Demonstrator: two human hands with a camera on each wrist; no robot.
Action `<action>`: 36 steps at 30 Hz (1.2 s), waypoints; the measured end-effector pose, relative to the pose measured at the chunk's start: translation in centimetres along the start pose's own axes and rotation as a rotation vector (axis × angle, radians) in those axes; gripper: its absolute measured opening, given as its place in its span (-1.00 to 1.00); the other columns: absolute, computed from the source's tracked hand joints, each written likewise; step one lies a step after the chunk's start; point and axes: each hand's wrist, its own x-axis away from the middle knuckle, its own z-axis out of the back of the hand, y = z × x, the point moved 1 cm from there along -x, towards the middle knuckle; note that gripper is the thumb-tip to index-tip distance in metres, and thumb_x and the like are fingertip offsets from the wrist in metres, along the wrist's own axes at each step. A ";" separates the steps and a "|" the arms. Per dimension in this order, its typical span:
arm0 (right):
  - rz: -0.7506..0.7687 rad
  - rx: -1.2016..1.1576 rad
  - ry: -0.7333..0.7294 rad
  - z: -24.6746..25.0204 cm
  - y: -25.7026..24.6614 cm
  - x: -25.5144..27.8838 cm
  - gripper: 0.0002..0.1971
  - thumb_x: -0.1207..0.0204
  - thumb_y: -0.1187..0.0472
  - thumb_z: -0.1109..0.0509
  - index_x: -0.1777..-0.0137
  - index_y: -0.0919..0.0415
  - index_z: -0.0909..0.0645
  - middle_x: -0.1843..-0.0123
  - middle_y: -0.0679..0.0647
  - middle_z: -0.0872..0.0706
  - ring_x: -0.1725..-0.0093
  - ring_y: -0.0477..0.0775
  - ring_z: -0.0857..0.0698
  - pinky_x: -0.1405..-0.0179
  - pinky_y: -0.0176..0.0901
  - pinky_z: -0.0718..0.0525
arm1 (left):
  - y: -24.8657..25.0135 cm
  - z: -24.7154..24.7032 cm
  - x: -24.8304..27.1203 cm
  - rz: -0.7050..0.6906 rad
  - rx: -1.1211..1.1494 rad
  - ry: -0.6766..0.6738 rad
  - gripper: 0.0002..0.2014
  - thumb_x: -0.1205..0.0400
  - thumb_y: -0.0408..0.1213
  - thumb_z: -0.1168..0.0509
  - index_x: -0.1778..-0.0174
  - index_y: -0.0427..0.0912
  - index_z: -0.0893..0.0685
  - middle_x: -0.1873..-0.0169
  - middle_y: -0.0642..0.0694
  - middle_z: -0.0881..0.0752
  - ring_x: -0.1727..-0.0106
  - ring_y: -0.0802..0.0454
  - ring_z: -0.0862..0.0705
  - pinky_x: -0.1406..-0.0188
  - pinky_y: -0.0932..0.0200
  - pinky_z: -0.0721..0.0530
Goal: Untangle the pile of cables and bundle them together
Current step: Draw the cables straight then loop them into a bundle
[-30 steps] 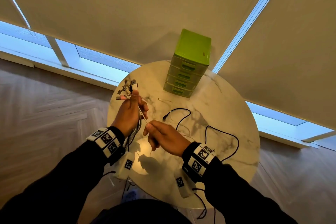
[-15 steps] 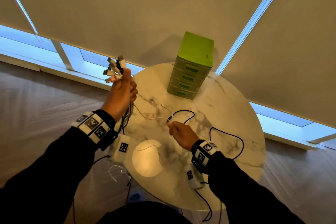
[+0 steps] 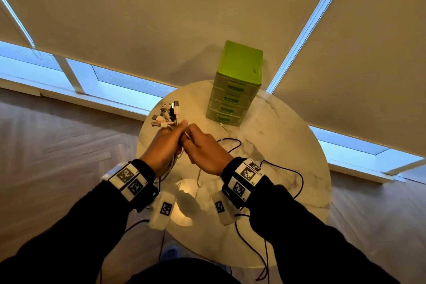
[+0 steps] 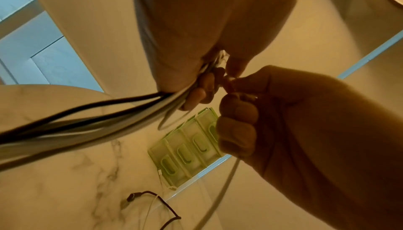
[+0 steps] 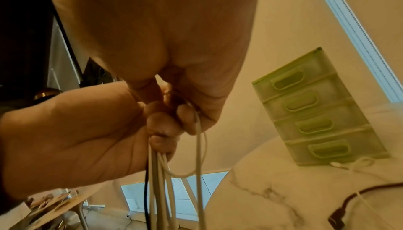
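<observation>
Head view: left hand (image 3: pixel 164 145) grips cable bundle (image 3: pixel 166 115); right hand (image 3: pixel 205 153) pinches white cable (image 3: pixel 198 177).

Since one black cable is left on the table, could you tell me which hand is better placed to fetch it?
Right hand: the black cable lies on its side, and the left hand grips the bundle.

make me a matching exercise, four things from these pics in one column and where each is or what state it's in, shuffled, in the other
Things
1. cable bundle
2. white cable
3. black cable
4. drawer unit

Places or states
A. stands at the far edge of the table
B. lies loose on the marble top
C. gripped in the left hand, plugs fanned above the fist
D. pinched by the right hand beside the left, hanging down

Pairs: 1-C, 2-D, 3-B, 4-A
</observation>
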 end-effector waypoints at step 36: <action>0.111 0.137 -0.008 3.7 4.1 -1.1 -0.70 -0.82 -0.05 -0.05 0.04 0.05 -0.51 0.20 -0.17 -0.63 0.24 -0.19 -0.62 0.09 -0.07 -0.63 | 0.5 -1.9 -1.8 0.006 0.219 -0.021 -0.65 -0.81 -0.13 -0.18 0.33 -0.01 -0.46 0.55 0.10 -0.26 0.50 0.13 -0.21 0.33 -0.01 -0.07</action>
